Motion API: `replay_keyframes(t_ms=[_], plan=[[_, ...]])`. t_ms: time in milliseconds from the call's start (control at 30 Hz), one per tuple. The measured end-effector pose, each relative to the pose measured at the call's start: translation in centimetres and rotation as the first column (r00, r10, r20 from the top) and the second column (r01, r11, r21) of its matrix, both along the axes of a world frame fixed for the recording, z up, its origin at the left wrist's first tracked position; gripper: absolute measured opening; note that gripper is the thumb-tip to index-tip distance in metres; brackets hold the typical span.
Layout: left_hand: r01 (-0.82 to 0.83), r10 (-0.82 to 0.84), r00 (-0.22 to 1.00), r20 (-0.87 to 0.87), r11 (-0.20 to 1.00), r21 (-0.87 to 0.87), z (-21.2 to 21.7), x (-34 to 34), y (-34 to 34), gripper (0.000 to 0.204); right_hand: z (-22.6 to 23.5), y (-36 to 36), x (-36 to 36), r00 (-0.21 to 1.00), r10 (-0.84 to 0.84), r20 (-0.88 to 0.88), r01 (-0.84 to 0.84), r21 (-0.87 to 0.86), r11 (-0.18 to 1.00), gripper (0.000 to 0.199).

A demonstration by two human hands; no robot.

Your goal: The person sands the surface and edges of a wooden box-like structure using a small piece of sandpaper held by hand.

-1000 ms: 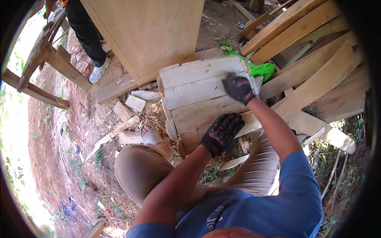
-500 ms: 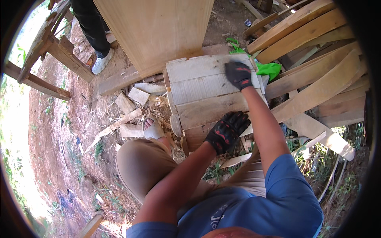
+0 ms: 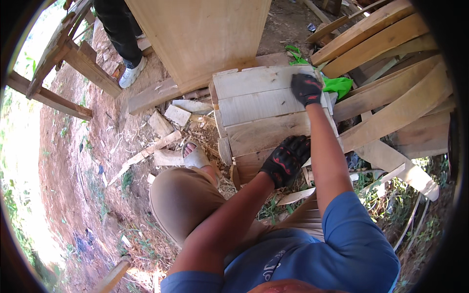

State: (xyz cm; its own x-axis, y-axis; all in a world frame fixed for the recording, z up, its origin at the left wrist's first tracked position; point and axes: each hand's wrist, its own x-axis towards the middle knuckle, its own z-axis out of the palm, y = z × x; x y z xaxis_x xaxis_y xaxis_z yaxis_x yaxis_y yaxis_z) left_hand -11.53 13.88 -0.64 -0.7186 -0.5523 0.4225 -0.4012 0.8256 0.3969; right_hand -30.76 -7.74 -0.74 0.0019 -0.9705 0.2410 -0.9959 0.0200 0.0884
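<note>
A wooden box-like piece made of pale planks stands in front of me. My right hand, in a black glove with red marks, presses down near the far right corner of its top. Those fingers look curled, and anything under them is hidden. My left hand, gloved the same way, lies over the near edge of the piece with its fingers stretched out. Small gaps and a dark mark show between the top planks.
A wide wooden panel leans beyond the piece. Curved boards pile up at the right, beside a bright green cloth. Offcuts and shavings litter the ground. A person's leg stands at far left, near a wooden frame.
My right hand, blurred earlier, now shows sharper and sits slightly lower on the plank top. The whole view has shifted a little. My left hand stays on the near edge.
</note>
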Motion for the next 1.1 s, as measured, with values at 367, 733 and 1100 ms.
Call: replay_keyframes(t_ms=[367, 733, 1100], plan=[[0.052, -0.056, 0.993, 0.1, 0.998, 0.041, 0.1, -0.3, -0.2, 0.072, -0.8, 1.9, 3.9, 0.911, 0.412, 0.009, -0.411, -0.052, 0.91, 0.03], [0.04, -0.044, 0.997, 0.066, 0.997, 0.061, 0.0, -0.4, -0.1, 0.065, -0.8, 1.7, 7.0, 0.926, 0.357, 0.121, -0.363, 0.038, 0.931, 0.026], [0.022, -0.021, 1.0, -0.019, 0.999, 0.043, 0.2, -0.3, -0.1, 0.068, 1.3, -0.7, -3.7, 0.994, 0.112, -0.012, -0.109, 0.117, 0.987, 0.043]])
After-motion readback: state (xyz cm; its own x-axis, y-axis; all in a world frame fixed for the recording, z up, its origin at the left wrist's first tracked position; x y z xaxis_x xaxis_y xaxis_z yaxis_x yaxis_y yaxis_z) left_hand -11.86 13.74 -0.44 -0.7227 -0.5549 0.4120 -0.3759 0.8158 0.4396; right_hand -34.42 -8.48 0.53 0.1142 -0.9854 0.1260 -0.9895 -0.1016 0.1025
